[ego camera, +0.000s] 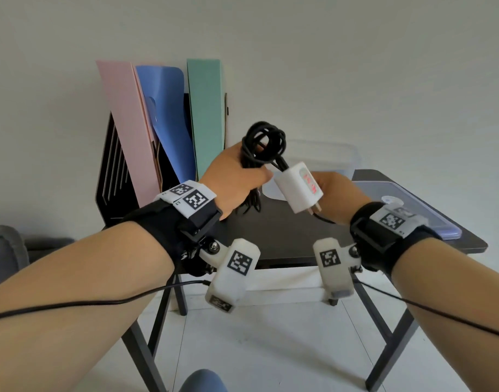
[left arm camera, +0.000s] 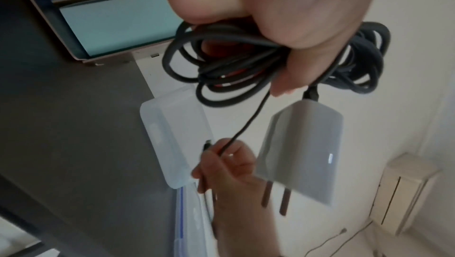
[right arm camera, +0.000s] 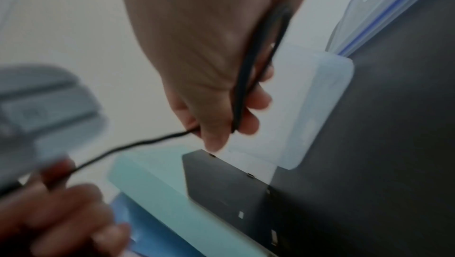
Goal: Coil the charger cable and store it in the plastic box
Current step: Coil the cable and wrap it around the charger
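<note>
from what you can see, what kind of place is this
Probably a home or small office corner: a small black metal-legged table, a black file rack of pink, blue and green folders against a plain wall, and a pale tiled floor.

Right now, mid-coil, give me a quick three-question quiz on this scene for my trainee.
1. True or false: the left hand grips the coiled black cable.
2. Where is the white plug?
A. lying in the plastic box
B. hanging in the air from the coil
C. flat on the table
3. Fill in: the right hand pinches the loose ____ of the cable.

Key:
1. True; its fingers wrap the bundle.
2. B; it dangles between the hands, above the table, prongs pointing down.
3. End; the left wrist view shows the thin tail running from the coil to the right fingers. The box holds nothing yet, and its lid lies beside it.
</note>
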